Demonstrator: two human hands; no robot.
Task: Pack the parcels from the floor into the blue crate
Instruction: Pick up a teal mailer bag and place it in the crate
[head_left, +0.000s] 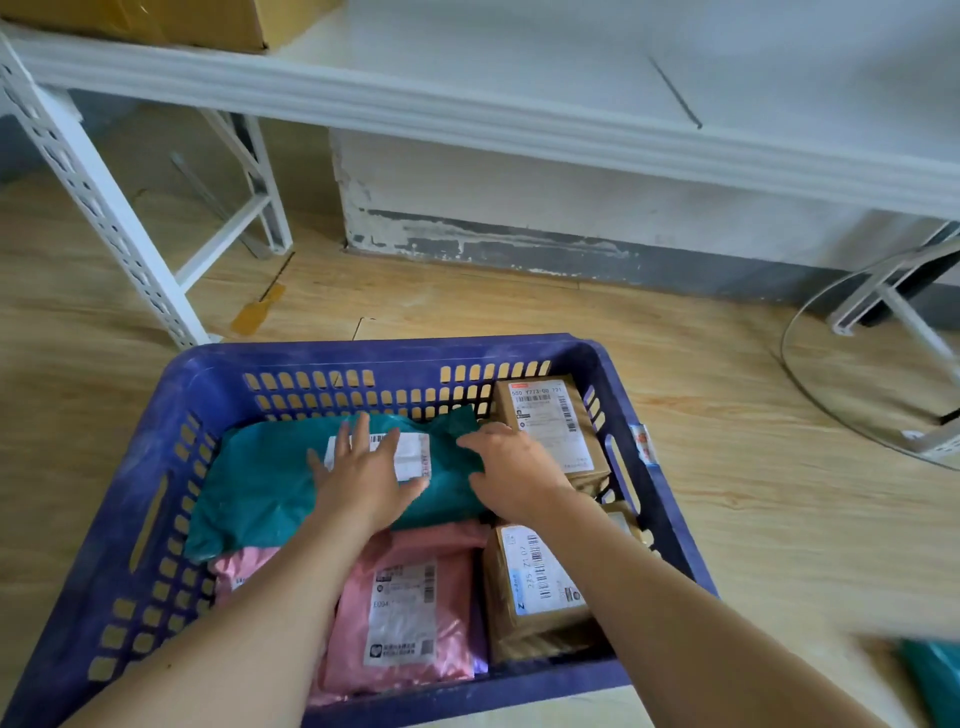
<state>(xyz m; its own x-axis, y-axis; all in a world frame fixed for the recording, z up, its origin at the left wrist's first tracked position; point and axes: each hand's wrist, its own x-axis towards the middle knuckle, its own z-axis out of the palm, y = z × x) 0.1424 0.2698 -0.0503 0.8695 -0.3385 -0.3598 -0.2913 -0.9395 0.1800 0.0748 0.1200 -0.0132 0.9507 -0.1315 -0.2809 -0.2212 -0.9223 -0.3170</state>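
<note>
Inside the blue crate, head view: the teal parcel lies across the far half. Its near edge overlaps the pink parcels, and its right end is against two brown boxes.
Left hand: flat on the teal parcel, fingers straight and spread over its white label.
Right hand: on the parcel's bunched right end, fingers bent downward. Whether they pinch the plastic cannot be told, as the back of the hand hides them.
Likely reason: the flat palm seems to press the soft bag level, while the other hand seems to tuck its loose end in beside the boxes.
Teal parcel's look: a soft, wrinkled plastic mailer, dull green-blue, wider than the pink ones, with a barcode label on top.
Crate fill: the bottom looks nearly covered.
Floor: something teal at the lower right edge, blurred; possibly another parcel waiting.
</note>
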